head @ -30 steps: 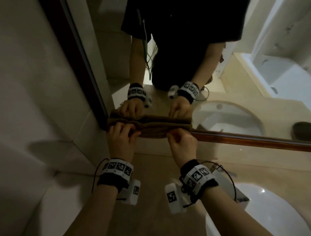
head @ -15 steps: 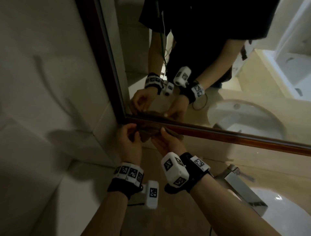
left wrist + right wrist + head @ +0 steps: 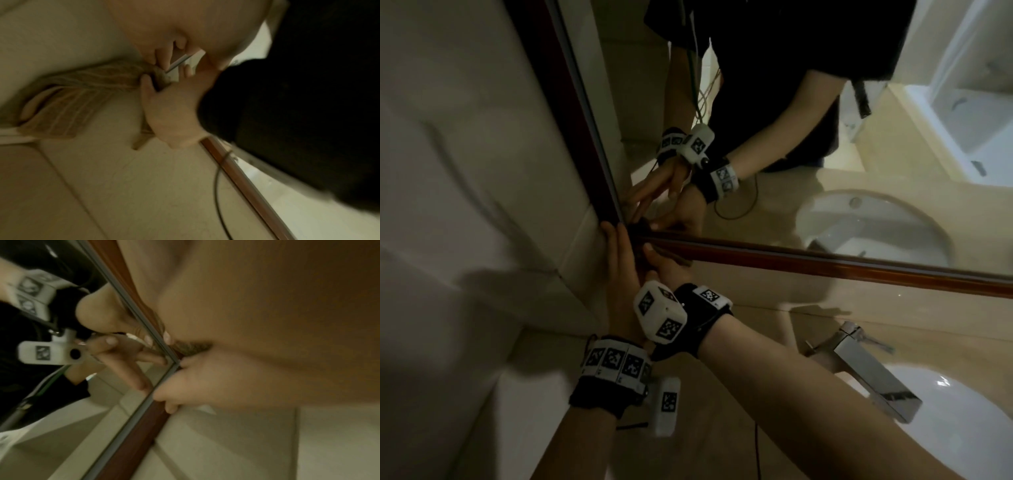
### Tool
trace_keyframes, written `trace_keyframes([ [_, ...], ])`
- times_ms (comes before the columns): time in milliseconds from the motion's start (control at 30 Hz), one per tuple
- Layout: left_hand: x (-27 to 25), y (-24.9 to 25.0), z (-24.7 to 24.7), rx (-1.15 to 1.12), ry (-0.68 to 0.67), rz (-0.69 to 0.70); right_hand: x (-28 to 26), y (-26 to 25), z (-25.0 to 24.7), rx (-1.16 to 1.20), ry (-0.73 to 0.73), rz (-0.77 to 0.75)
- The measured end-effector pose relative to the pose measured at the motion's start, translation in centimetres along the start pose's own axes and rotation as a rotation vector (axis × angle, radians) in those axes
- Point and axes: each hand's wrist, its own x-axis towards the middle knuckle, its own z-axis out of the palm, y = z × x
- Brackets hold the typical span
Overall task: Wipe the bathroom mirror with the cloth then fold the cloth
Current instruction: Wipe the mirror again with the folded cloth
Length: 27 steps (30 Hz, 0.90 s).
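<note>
Both hands meet at the lower left corner of the mirror, where its brown frame turns upward. My left hand lies with straight fingers against that corner and touches the brown cloth. My right hand sits just right of it and grips a bunched end of the cloth, with the thumb curled over it. The rest of the cloth hangs loosely toward the wall in the left wrist view. In the head view the hands hide nearly all of it.
A chrome faucet and a white basin sit to the right on the beige counter. A tiled wall closes the left side. A thin black cable hangs below the right wrist.
The cloth, stretched flat between both hands a second ago, is now bunched. The right hand has moved left to the left hand at the mirror's corner. The left fingers have straightened.
</note>
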Motion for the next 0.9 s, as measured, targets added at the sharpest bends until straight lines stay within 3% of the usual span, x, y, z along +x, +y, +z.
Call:
trace_keyframes([
  [67,0.0,-0.1,-0.5,-0.014,-0.156,0.043,0.1,0.1,-1.5,-0.037,0.013,-0.052],
  [200,-1.3,0.4,-0.1,0.085,-0.195,0.125,-1.3,-1.3,-6.8,-0.013,0.153,-0.214],
  [400,-6.0,3.4,3.9,0.324,-0.564,0.257,-5.4,-5.8,-15.5,0.128,0.361,-0.266],
  [500,-7.7,5.0,5.9,0.452,-0.67,0.2,-6.4,-7.4,-19.1,0.032,0.455,-0.279],
  [667,-8.1,6.6,6.9,0.598,-0.663,0.194,-8.6,-10.0,-23.5,0.06,0.637,-0.269],
  [767,-8.1,7.9,6.9,0.615,-0.695,0.13,-10.6,-11.0,-24.6,0.068,0.649,-0.293],
  [833,-8.7,9.5,7.1,0.617,-0.659,0.208,-11.4,-11.3,-24.7,0.047,0.649,-0.278],
  [900,-9.7,10.9,8.3,0.6,-0.677,0.403,-11.6,-11.5,-24.5,0.027,0.63,-0.267],
])
